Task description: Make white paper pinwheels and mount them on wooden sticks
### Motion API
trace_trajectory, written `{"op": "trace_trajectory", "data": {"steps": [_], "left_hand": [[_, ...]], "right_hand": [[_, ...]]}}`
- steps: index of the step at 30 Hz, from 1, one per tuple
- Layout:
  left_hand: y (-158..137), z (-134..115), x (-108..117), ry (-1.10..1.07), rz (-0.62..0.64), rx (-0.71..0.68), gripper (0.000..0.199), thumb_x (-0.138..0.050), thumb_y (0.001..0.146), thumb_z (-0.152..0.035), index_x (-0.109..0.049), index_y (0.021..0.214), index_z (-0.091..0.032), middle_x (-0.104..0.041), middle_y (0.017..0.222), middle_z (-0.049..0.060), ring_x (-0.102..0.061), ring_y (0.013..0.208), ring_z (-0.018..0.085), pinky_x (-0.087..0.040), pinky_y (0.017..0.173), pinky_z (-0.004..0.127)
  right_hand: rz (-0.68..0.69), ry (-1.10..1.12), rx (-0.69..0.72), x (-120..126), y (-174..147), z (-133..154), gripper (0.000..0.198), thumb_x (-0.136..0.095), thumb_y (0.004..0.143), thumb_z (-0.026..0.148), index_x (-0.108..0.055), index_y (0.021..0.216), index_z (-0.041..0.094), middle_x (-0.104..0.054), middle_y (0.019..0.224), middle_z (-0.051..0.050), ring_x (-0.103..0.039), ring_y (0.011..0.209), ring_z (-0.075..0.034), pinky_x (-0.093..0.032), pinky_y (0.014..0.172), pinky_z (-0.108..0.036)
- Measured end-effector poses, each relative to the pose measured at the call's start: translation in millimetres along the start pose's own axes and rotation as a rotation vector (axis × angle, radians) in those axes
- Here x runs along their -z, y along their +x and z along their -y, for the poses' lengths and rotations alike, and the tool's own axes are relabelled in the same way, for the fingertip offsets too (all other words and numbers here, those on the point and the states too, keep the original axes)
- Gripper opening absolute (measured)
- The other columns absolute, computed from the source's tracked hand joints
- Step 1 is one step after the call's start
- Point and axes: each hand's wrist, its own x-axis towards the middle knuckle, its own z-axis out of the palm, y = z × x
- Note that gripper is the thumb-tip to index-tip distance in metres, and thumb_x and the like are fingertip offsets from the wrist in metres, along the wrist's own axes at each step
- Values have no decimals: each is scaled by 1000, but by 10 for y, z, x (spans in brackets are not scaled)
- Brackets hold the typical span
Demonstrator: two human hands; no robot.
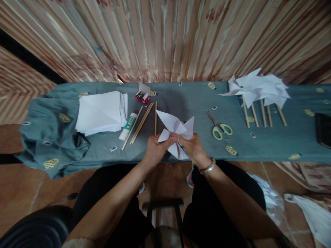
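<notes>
Over the table's near edge I hold a white paper pinwheel (pixel 173 123) between both hands. My left hand (pixel 158 147) is closed on its lower left side, and my right hand (pixel 193 146), with a silver bangle at the wrist, grips the right side. Both thumbs meet at the middle, where the folded points come together; whether a pin is there I cannot tell. Just beyond my left hand lies a single wooden stick (pixel 156 119). Several more sticks (pixel 141 123) rest to its left, beside a glue stick (pixel 128 126). A small open red box (pixel 142 93) contains shiny metal pieces.
A stack of white paper (pixel 99 112) lies at the left. Green-handled scissors (pixel 218 127) sit right of my hands. Several pinwheels on sticks (pixel 261 88) lie overlapping farther right, near a dark object (pixel 323 129). A green cloth (pixel 193 100) covers the table; a curtain (pixel 165 41) hangs behind.
</notes>
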Motion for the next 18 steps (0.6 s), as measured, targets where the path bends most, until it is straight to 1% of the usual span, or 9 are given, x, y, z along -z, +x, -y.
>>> {"op": "trace_trajectory", "data": {"steps": [5, 10, 14, 18], "left_hand": [[-6, -31, -26, -30, -5, 10, 38, -83, 54, -44, -62, 59, -13, -53, 52, -3, -45, 49, 8, -32, 45, 20], [-4, -41, -37, -35, -15, 18, 37, -83, 53, -43, -64, 60, -12, -57, 56, -1, -49, 52, 9, -36, 47, 21], [3, -38, -33, 2, -22, -7, 36, -82, 54, -43, -62, 57, -13, -53, 52, -3, -45, 49, 8, -32, 45, 20], [9, -38, -29, 34, -17, -35, 35, -81, 56, -43, -62, 58, -13, -51, 52, -3, -43, 49, 8, -30, 43, 19]], "right_hand": [[-28, 1, 11, -8, -9, -8, 38, -86, 51, 41, -75, 77, 15, -76, 80, -7, -67, 72, -20, -55, 72, -35], [-30, 9, -7, -2, -9, -28, 36, -85, 53, 41, -75, 77, 15, -76, 78, -5, -66, 67, -18, -54, 69, -33], [-31, 1, 2, 12, -3, -48, 32, -83, 56, 40, -75, 77, 16, -76, 80, -6, -67, 69, -19, -55, 70, -35], [-39, -9, 11, 23, 9, -74, 32, -83, 58, 39, -75, 78, 16, -76, 85, -8, -68, 77, -22, -56, 75, -37]]}}
